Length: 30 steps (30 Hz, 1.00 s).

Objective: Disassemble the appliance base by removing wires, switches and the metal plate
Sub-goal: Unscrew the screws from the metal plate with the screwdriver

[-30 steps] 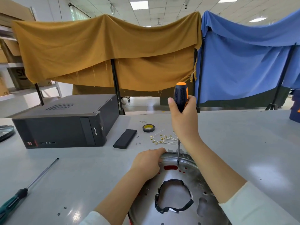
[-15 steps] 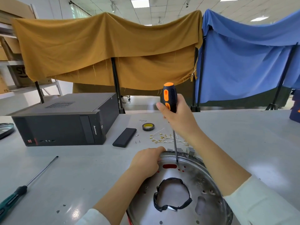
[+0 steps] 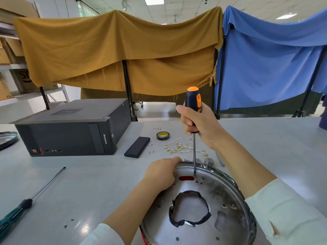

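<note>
Fingers of the right hand [image 3: 200,124] wrap the screwdriver [image 3: 193,110] (upright), tip seemingly touching the metal plate [image 3: 228,195]. Left hand [image 3: 161,174] grips its far rim.

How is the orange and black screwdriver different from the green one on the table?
The orange-black screwdriver stands upright, gripped by the right hand, tip on the metal plate; the green screwdriver lies flat, untouched. Its handle looks slimmer. Both have long steel shafts.

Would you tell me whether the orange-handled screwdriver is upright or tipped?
Upright: the screwdriver shaft runs straight down from the right hand to the metal plate.
</note>
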Motion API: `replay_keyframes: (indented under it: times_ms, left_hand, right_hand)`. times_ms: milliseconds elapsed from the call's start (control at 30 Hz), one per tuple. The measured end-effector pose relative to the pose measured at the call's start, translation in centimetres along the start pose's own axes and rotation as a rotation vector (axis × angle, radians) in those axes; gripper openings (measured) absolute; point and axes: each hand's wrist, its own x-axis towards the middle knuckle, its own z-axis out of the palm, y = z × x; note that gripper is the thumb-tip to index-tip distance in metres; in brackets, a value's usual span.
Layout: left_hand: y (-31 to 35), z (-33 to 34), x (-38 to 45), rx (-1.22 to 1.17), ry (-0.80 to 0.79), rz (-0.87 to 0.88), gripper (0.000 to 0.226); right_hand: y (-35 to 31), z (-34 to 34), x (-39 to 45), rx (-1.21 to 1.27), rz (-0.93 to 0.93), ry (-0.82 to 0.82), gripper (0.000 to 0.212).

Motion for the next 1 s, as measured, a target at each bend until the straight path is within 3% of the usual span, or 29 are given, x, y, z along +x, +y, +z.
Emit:
replay_keyframes:
  times_ms: [233, 333, 467, 600, 800, 900, 1000]
  left_hand:
    - [0.0, 0.1, 0.0, 0.01, 0.009, -0.008, 0.043]
    - [-0.1, 0.1, 0.0, 0.004, 0.011, -0.016, 0.043]
    - [-0.1, 0.1, 0.1, -0.011, 0.003, -0.024, 0.043]
    - [-0.1, 0.1, 0.0, -0.01, 0.006, -0.02, 0.043]
    - [-0.1, 0.0, 0.0, -0.007, 0.002, -0.018, 0.043]
    - [-0.2, 0.1, 0.1, -0.007, 0.0, -0.017, 0.043]
    - [-0.2, 0.1, 0.1, -0.006, 0.0, -0.019, 0.044]
  right_hand:
    - [1.7, 0.7, -1.5, -0.074, -0.27, 0.328, 0.038]
    - [1.9, 0.4, -1.6, 0.073, -0.288, 0.24, 0.038]
    - [1.6, -0.7, -1.1, 0.219, -0.158, 0.048, 0.047]
    - [1.1, -1.1, -1.0, 0.267, -0.099, -0.041, 0.052]
    - [1.6, -0.6, -1.1, 0.284, -0.156, 0.127, 0.067]
    - [1.8, -1.0, -1.0, 0.251, -0.178, 0.189, 0.059]
    - [1.8, -1.2, -1.1, 0.235, -0.168, 0.143, 0.048]
